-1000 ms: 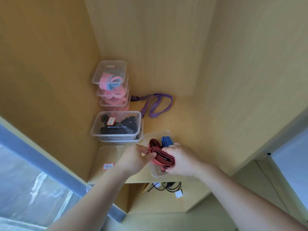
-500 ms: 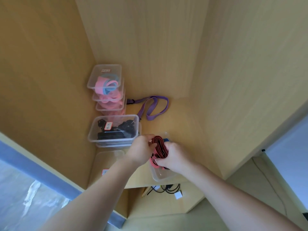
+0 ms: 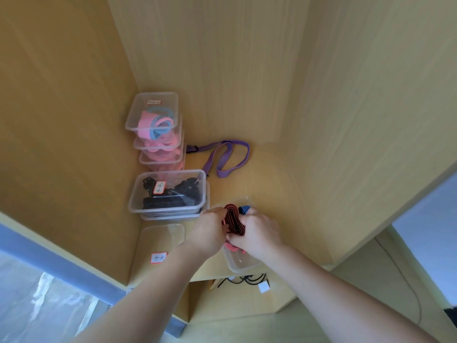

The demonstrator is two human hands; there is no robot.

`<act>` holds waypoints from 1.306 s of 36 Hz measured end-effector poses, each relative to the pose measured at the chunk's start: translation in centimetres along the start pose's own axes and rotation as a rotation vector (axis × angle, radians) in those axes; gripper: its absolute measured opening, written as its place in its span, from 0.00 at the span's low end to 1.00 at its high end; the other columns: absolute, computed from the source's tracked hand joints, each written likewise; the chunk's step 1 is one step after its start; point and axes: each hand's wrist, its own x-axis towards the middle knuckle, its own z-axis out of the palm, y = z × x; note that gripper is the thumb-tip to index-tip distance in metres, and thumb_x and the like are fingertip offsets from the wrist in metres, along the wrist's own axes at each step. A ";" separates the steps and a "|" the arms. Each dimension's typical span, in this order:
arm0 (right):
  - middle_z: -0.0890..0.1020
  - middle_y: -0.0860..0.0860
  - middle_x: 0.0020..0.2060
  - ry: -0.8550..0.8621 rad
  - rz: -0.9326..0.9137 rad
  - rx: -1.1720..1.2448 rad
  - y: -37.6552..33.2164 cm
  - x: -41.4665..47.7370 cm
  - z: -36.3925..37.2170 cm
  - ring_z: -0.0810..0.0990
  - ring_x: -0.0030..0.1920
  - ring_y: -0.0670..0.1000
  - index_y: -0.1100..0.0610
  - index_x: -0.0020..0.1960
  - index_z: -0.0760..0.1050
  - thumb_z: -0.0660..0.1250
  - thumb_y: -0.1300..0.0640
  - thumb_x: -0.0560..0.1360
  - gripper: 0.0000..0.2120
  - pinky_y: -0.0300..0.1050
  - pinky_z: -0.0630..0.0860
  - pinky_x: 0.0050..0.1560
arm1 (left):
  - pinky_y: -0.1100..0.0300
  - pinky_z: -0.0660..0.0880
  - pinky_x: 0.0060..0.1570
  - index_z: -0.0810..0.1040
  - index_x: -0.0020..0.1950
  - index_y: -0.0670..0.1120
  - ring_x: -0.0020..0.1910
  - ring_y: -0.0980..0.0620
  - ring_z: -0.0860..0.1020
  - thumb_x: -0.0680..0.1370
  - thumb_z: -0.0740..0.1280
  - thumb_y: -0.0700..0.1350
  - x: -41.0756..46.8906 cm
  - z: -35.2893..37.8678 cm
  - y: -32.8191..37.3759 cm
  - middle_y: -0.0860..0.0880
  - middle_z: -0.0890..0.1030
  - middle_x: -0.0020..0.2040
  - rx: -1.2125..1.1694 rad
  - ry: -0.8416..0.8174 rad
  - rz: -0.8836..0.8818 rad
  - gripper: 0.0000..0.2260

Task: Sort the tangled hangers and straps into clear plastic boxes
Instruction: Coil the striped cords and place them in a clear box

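Observation:
A folded red strap with black stripes (image 3: 234, 220) sits over an open clear plastic box (image 3: 241, 264) at the shelf's front edge. My left hand (image 3: 210, 232) and my right hand (image 3: 258, 233) both grip the strap from either side. A blue striped strap (image 3: 244, 209) pokes up just behind my right hand, and a pink strap (image 3: 231, 246) lies lower in the same box. A purple strap (image 3: 223, 157) lies loose on the shelf further back.
Three stacked clear boxes of pink and blue bands (image 3: 155, 125) stand in the back left corner. A lidded box of black straps (image 3: 170, 191) sits in front of them. A flat clear lid with a red label (image 3: 158, 246) lies near the front. Cables (image 3: 247, 279) lie on the shelf below.
Both hands have pushed the red strap down and bunched it narrower over the box. The view has shifted slightly.

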 end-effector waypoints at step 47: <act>0.76 0.46 0.42 0.341 -0.089 0.252 -0.7 5.1 -7.9 0.73 0.37 0.49 0.57 0.46 0.83 0.68 0.51 0.76 0.09 0.42 0.66 0.38 | 0.54 0.74 0.43 0.82 0.50 0.43 0.44 0.45 0.75 0.72 0.61 0.42 3.3 -9.1 1.4 0.47 0.79 0.42 0.099 0.248 0.281 0.12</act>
